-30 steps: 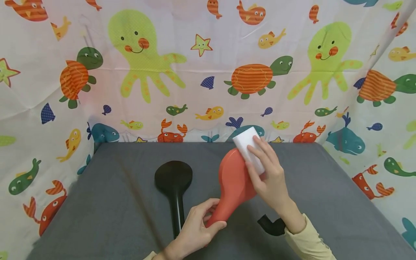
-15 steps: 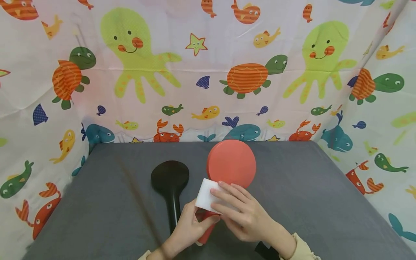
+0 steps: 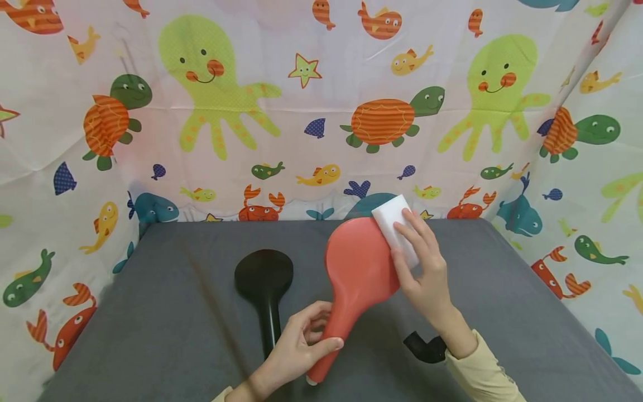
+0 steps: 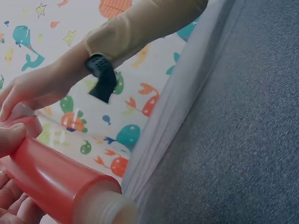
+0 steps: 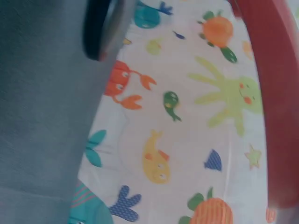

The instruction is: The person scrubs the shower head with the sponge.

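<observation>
My left hand [image 3: 300, 346] holds a red handheld shower head [image 3: 359, 257] by its handle, the round head pointing up and away. In the left wrist view, the handle [image 4: 60, 179] ends in a pale threaded connector [image 4: 110, 210]. My right hand [image 3: 426, 268] grips a white sponge block [image 3: 394, 229] against the upper right rim of the round head. The red shower head [image 5: 280, 102] fills the right side of the right wrist view, where the sponge is hidden. A black shower head [image 3: 263, 273] lies on the table left of the red one, its lower handle hidden behind my left hand.
A grey cloth covers the table [image 3: 166, 312]. Behind it and at the sides hangs a white curtain [image 3: 296, 151] with sea animals. Below my right wrist a black strap [image 3: 424, 347] hangs. A blurred thin brown line [image 3: 216, 307] crosses the left front.
The sponge goes from the head's upper right rim down to the handle near my left hand, then back up to the rim. The red shower head turns upright and tilts again.
</observation>
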A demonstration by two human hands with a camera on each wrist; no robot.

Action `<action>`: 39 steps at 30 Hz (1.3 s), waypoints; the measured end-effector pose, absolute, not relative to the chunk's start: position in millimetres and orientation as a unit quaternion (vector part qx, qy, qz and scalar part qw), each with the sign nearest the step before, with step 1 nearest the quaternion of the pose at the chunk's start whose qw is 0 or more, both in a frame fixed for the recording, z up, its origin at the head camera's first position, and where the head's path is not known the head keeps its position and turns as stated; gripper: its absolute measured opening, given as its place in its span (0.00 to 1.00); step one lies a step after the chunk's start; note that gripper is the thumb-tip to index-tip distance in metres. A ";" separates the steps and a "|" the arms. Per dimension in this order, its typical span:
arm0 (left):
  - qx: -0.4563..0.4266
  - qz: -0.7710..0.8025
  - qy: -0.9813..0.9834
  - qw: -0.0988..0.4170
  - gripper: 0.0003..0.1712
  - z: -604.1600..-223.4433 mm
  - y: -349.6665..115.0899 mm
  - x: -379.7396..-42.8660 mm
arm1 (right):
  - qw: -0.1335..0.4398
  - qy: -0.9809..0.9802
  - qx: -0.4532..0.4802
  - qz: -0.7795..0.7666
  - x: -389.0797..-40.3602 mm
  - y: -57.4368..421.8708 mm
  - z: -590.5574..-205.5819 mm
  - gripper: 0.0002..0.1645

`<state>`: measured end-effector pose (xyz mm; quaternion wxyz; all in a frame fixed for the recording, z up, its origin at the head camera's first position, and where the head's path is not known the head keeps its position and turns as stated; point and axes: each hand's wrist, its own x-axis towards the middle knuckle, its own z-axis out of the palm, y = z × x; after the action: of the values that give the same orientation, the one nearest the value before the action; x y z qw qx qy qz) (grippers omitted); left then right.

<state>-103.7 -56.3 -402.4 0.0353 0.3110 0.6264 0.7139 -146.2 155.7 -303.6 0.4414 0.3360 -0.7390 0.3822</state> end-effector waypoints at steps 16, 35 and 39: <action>0.284 0.751 0.592 0.071 0.21 -402.8 -61.7 -112.3 | 0.443 -0.647 0.558 0.272 -140.6 143.1 -356.3 0.14; 0.280 0.760 0.578 0.105 0.22 -402.6 -66.9 -113.5 | 0.498 -0.685 0.451 0.281 -141.0 136.8 -356.5 0.17; 0.257 0.796 0.524 0.159 0.22 -401.5 -70.3 -115.0 | 0.469 -0.668 0.526 0.239 -136.1 131.2 -372.6 0.16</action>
<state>-115.0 -70.3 -401.5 0.1590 0.2573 0.5245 0.7959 -136.1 131.2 -372.6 0.4691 0.5259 -0.6681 0.2387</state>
